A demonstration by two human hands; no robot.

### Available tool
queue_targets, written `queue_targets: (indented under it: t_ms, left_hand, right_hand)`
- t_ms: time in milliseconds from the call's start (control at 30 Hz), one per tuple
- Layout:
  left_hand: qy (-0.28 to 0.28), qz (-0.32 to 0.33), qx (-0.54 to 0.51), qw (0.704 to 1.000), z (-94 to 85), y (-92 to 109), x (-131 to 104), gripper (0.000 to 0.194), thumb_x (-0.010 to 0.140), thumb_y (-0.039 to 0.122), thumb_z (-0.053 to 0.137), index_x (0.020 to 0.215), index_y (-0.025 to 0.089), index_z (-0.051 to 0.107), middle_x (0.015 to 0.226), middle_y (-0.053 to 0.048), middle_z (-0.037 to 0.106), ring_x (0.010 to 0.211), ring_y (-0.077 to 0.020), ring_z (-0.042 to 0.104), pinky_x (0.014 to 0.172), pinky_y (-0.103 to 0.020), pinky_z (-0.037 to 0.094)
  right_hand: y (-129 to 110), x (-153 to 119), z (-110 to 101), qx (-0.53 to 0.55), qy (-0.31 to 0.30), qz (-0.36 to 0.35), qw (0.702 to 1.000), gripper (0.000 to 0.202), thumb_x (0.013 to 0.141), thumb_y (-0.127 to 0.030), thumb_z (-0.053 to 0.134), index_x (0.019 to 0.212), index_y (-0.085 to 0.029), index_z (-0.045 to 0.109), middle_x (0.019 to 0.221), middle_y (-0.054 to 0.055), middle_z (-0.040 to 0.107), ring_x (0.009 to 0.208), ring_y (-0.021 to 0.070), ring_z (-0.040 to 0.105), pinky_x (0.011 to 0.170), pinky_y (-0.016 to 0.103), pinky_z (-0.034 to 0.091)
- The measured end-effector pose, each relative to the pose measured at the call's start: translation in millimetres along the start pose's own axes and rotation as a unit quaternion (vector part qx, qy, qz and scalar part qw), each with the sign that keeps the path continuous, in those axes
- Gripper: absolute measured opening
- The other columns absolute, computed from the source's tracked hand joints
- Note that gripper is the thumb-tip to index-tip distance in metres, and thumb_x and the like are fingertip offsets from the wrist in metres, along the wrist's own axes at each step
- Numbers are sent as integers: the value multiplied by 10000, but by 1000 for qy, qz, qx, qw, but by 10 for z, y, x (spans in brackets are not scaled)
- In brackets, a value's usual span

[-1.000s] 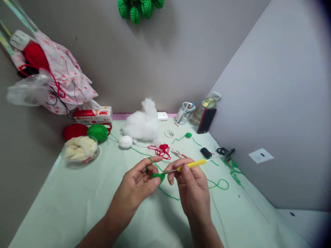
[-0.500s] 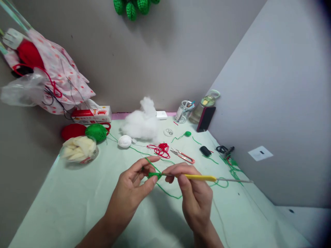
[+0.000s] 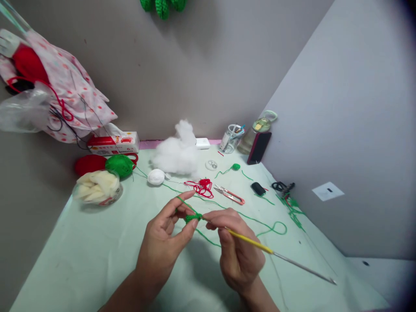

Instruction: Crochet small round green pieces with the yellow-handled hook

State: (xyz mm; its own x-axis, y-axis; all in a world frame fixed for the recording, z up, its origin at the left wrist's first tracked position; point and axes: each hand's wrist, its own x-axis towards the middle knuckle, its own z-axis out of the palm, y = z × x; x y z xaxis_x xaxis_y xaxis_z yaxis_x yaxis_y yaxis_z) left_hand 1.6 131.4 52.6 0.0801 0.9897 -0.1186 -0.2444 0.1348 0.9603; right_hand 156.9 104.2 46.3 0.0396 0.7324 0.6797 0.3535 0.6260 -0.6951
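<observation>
Pinched between the thumb and fingers of my left hand (image 3: 162, 238) is a small piece of green crochet work (image 3: 192, 218). Green yarn (image 3: 186, 203) runs over my raised left index finger. My right hand (image 3: 242, 251) grips a crochet hook (image 3: 251, 242) by its yellow handle, and the hook's tip meets the green piece. Its long metal back end points down to the right. A loop of green yarn (image 3: 279, 227) lies on the table beyond my right hand.
Thread snips (image 3: 230, 195) and tangled red yarn (image 3: 203, 188) lie past my hands. White stuffing (image 3: 177, 151), a white yarn ball (image 3: 156, 177), a green yarn ball (image 3: 119, 166) and a tub (image 3: 97, 188) stand left. A phone (image 3: 259, 148) leans against a bottle, right of a jar (image 3: 231, 138).
The hook's back end has swung downward, so it now slants to the right and down. My right hand has turned with it. My left hand keeps its hold.
</observation>
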Motion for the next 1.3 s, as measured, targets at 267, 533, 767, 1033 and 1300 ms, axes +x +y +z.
queue_targets:
  t_ms: [267,533,767,1033,1300]
  left_hand:
    - [-74,-99,-130,984,11,35,21,568,754,301,920,1291,267,739,847,14,650,846,-148,628,815,-238,523]
    - [-89,-166,-236,953,-1,88,76,491,737,274,913,1207,194,798,804,1,652,758,-111,557,784,-224,476]
    - [-66,-91,-160,981,31,-21,15,493,780,273,910,1253,266,772,898,-6,697,908,-169,632,874,-283,497]
    - [-82,-204,-265,939,7,60,75,399,712,294,931,1080,169,839,837,-7,648,764,-109,552,785,-227,483]
    - [-145,-101,-131,975,-32,-9,71,324,852,320,823,1175,300,805,984,-22,715,998,-195,585,972,-317,426]
  right_hand:
    - [42,-4,56,-220,-39,-148,963,283,996,-82,569,1207,-221,697,1065,97,767,934,205,739,749,322,632]
    - [8,75,86,111,72,73,988,244,1052,-168,510,1063,-248,740,888,34,726,705,146,647,617,287,578]
    - [10,26,154,15,35,51,998,287,991,-79,586,1113,-268,764,960,45,755,876,177,716,722,294,599]
    - [15,20,79,42,75,61,994,301,1002,-82,561,1106,-276,768,935,40,739,782,163,673,687,303,566]
    - [60,88,87,158,42,180,970,162,1005,-259,654,986,-271,814,917,40,768,792,156,653,683,287,529]
